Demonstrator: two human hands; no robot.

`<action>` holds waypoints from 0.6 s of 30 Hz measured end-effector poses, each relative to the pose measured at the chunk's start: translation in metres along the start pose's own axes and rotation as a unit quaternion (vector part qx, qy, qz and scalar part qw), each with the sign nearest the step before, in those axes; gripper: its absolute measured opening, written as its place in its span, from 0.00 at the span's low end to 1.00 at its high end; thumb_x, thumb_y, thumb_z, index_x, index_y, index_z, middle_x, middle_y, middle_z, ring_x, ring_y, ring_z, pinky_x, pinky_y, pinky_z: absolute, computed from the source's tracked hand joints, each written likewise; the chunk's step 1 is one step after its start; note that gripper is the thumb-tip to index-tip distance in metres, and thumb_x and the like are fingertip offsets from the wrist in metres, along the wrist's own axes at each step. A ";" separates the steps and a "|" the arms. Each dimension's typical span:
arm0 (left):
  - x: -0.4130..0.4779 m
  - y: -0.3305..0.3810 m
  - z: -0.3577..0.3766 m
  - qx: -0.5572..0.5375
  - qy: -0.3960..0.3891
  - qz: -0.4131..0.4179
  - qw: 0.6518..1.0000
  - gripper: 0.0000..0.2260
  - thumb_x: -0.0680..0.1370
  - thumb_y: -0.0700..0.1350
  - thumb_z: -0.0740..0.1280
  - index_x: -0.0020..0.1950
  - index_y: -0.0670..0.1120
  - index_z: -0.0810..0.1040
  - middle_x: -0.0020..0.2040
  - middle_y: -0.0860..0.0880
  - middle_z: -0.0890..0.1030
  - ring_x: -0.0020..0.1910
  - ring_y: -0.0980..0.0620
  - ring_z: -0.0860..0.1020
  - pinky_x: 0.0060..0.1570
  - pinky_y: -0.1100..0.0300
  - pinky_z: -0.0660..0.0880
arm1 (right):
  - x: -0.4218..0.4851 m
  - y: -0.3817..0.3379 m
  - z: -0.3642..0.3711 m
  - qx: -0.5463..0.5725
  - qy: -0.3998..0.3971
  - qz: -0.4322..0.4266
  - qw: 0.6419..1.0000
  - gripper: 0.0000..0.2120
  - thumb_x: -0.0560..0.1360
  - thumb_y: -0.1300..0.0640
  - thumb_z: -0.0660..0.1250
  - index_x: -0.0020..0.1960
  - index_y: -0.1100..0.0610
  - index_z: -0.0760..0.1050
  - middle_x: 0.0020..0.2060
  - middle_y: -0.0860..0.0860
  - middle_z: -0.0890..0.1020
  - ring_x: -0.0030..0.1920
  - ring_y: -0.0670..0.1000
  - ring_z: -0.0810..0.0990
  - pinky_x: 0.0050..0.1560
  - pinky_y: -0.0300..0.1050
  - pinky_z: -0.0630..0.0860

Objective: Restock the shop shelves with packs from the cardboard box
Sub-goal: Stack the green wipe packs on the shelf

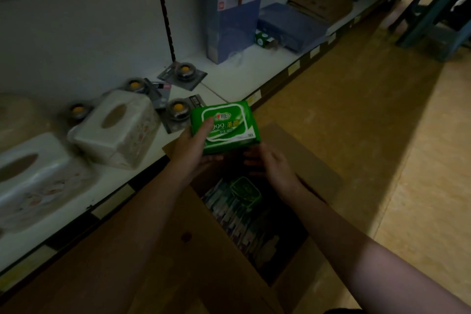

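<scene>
My left hand (193,148) holds a green pack of wet wipes (229,126) above the open cardboard box (158,250), thumb on the pack's top face and fingers underneath. Just right of and below the pack, my right hand (270,163) hovers with its fingers relaxed and holds nothing. Inside the box lie several more packs (244,211), one green on top. The white bottom shelf (229,76) runs along the left, its front edge right beside the pack.
On the shelf stand two pale tissue-box covers (114,130), several carded round items (178,109), a tall blue carton (229,13), a flat blue box (293,25) and brown cartons (321,2). Tan floor lies to the right, with a dark stool frame (433,7) at far right.
</scene>
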State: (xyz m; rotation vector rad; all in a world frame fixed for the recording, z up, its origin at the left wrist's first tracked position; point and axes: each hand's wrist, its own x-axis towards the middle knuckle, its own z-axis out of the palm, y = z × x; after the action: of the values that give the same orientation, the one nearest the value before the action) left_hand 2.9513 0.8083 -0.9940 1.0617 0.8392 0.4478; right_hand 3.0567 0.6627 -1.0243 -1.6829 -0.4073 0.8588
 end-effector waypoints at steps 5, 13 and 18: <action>0.000 -0.005 0.003 0.022 0.009 0.012 1.000 0.13 0.79 0.53 0.64 0.60 0.49 0.72 0.52 0.48 0.81 0.48 0.49 0.82 0.37 0.54 0.82 | 0.019 0.041 -0.003 -0.533 -0.124 0.180 0.817 0.15 0.81 0.56 0.60 0.63 0.64 0.72 0.60 0.59 0.76 0.59 0.57 0.77 0.55 0.46 0.74; 0.003 -0.014 0.002 0.025 0.034 0.028 0.999 0.19 0.79 0.53 0.64 0.66 0.44 0.71 0.56 0.45 0.80 0.49 0.48 0.82 0.36 0.57 0.81 | 0.039 0.083 0.000 -0.206 -0.052 0.358 0.909 0.24 0.81 0.61 0.59 0.74 0.65 0.59 0.71 0.64 0.66 0.69 0.63 0.67 0.68 0.51 0.66; 0.003 -0.017 0.000 0.010 0.037 0.026 0.999 0.19 0.79 0.52 0.63 0.67 0.44 0.71 0.57 0.45 0.80 0.49 0.48 0.82 0.36 0.57 0.81 | 0.045 0.085 0.011 -0.015 0.028 0.360 0.932 0.20 0.83 0.58 0.57 0.72 0.66 0.63 0.62 0.65 0.73 0.54 0.64 0.75 0.58 0.56 0.71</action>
State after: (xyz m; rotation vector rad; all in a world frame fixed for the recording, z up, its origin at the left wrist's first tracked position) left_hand 2.9516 0.8030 -1.0105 1.0921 0.8843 0.5262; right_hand 3.0650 0.6747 -1.1197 -1.9026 0.2717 1.3271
